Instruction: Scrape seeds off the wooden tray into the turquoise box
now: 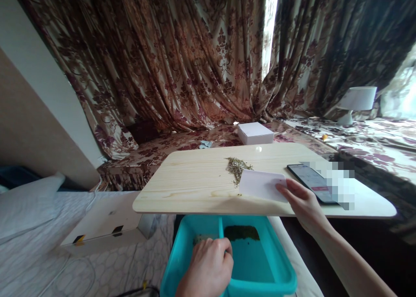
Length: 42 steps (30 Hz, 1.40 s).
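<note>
My right hand [303, 203] pinches a thin white card [261, 185] by its right end, above the wooden tabletop [182, 180]. The card's left edge meets a loose pile of small greenish-brown seeds or grains [238, 164]. Below the table's front edge, my left hand [209, 264] is closed, knuckles up, over the turquoise divided bin [282, 262], close to its divider. Whatever its fingers may hold is hidden. Dark green grains [242, 233] lie in the bin's right compartment; a smaller, paler heap [203, 237] shows partly in the left one.
A phone [308, 182], partly under a blurred patch, lies on the table's right. Behind the table sits a white box [255, 133], with a lamp [357, 99] farther right. Another white box [104, 221] rests on the bed at left. Patterned curtains [195, 63] hang behind.
</note>
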Each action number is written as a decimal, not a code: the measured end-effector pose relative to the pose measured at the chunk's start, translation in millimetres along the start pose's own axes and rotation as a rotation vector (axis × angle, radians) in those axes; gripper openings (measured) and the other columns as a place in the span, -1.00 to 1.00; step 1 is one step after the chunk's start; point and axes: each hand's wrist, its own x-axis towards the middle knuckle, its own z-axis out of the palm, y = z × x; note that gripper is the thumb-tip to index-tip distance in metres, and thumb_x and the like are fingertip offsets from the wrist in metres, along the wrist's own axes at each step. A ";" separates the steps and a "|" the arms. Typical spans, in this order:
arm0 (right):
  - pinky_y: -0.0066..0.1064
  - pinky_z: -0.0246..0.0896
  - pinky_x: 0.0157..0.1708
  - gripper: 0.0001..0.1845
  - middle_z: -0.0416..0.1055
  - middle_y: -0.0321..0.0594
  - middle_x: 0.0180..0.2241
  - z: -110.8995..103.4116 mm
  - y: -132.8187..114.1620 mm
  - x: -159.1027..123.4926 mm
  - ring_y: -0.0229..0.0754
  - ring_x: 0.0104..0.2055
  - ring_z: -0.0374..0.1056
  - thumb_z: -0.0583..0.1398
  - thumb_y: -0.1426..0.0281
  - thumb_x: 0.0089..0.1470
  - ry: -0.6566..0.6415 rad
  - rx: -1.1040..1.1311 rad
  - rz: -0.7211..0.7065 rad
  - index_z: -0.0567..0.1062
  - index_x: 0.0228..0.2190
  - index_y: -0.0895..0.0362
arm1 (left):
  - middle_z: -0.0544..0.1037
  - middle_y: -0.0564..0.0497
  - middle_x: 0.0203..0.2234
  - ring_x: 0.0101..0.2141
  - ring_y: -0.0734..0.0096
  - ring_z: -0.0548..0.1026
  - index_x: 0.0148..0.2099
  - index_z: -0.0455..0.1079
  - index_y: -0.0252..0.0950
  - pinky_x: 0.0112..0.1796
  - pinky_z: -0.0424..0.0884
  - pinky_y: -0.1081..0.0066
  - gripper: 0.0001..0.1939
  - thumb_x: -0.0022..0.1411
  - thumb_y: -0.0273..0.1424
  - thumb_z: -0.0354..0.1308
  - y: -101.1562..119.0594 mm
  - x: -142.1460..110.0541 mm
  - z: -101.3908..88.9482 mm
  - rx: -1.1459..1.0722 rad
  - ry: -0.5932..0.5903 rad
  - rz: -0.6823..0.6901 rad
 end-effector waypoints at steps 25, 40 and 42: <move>-0.35 0.46 -0.35 -0.61 0.61 -0.22 -0.38 -55.9 -5.4 -2.2 -0.03 -0.31 0.52 0.41 0.11 -0.36 0.192 -0.027 0.042 0.61 -0.42 0.03 | 0.55 -0.15 -0.29 -0.19 0.11 0.47 -0.19 0.48 -0.27 -0.15 0.31 0.21 -0.64 0.19 -0.43 -0.16 44.3 23.2 3.6 0.210 -0.055 0.245; -0.29 0.44 -0.30 -0.56 0.60 -0.13 -0.39 -33.3 7.4 10.4 -0.03 -0.33 0.51 0.37 0.02 -0.32 0.134 -0.094 -0.017 0.54 -0.47 0.09 | 0.56 -0.28 -0.34 -0.25 0.01 0.51 -0.21 0.49 -0.42 -0.23 0.38 0.17 -0.65 0.15 -0.47 -0.12 96.3 23.7 -1.1 0.285 -0.129 0.397; -0.28 0.45 -0.34 -0.54 0.59 -0.14 -0.45 -30.6 7.2 10.0 -0.03 -0.37 0.51 0.36 -0.02 -0.33 0.092 -0.102 -0.053 0.52 -0.52 0.10 | 0.56 -0.27 -0.35 -0.27 0.00 0.52 -0.22 0.49 -0.42 -0.24 0.39 0.17 -0.66 0.13 -0.47 -0.10 96.1 24.2 -0.5 0.280 -0.129 0.398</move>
